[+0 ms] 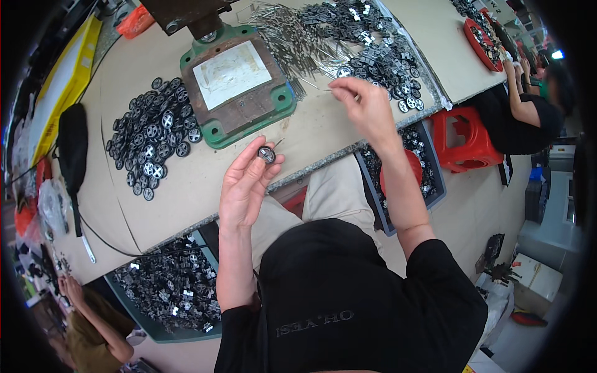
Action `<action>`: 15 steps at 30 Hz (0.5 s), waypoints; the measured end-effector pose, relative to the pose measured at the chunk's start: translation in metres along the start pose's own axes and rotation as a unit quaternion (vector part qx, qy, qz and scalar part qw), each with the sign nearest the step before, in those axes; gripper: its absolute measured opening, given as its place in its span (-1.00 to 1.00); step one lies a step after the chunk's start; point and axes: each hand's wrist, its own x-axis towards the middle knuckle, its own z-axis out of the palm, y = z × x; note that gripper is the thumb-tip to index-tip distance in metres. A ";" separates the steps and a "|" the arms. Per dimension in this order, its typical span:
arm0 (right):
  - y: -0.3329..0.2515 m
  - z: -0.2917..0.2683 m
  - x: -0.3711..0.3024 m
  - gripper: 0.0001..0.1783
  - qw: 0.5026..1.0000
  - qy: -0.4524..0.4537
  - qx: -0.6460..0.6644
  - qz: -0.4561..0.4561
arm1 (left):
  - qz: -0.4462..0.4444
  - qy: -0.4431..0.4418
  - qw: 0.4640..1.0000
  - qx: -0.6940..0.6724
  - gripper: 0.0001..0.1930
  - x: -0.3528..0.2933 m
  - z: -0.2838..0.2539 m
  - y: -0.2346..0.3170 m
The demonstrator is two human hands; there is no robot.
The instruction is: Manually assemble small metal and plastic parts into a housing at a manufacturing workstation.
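Observation:
My left hand [244,180] is closed in a pinch on a small black toy wheel [266,154] with a silver spoked hub. A short thin metal rod [279,142] sticks out beside that wheel. Over the table to the right, my right hand [365,107] is pinched shut; the tip of a thin metal rod [328,90] shows at its fingertips. A green press base [233,122] with a white plate [230,73] stands just beyond my left hand. Loose thin metal rods [281,38] lie spread past my right hand.
Wheels [152,133] are heaped left of the press. Dark small parts [379,46] and more wheels lie at the far right. Bins of parts [171,287] flank my legs, the right one with a grey rim [439,186]. A red stool [463,140] and co-workers are nearby.

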 end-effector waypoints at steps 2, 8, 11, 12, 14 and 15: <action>0.014 -0.010 0.014 -0.84 0.997 -0.003 -0.079 -0.022 | -0.001 -0.003 1.000 -0.002 -0.61 0.001 0.000 0.000; 0.008 -0.027 0.029 -0.78 0.966 -0.139 -0.206 0.075 | -0.001 0.006 1.000 0.005 -0.61 0.001 -0.002 0.000; 0.014 -0.021 0.022 -0.75 0.971 -0.133 -0.184 0.076 | -0.002 0.004 1.000 0.007 -0.62 0.002 -0.001 0.000; 0.013 -0.021 0.020 -0.75 0.971 -0.133 -0.184 0.077 | -0.002 0.005 1.000 0.008 -0.62 0.002 0.000 0.001; 0.006 -0.020 0.015 -0.75 0.976 -0.153 -0.133 0.079 | -0.004 0.007 1.000 0.009 -0.62 0.002 0.000 0.001; 0.007 -0.019 0.014 -0.75 0.976 -0.153 -0.133 0.079 | -0.003 0.006 1.000 0.009 -0.62 0.002 -0.001 0.001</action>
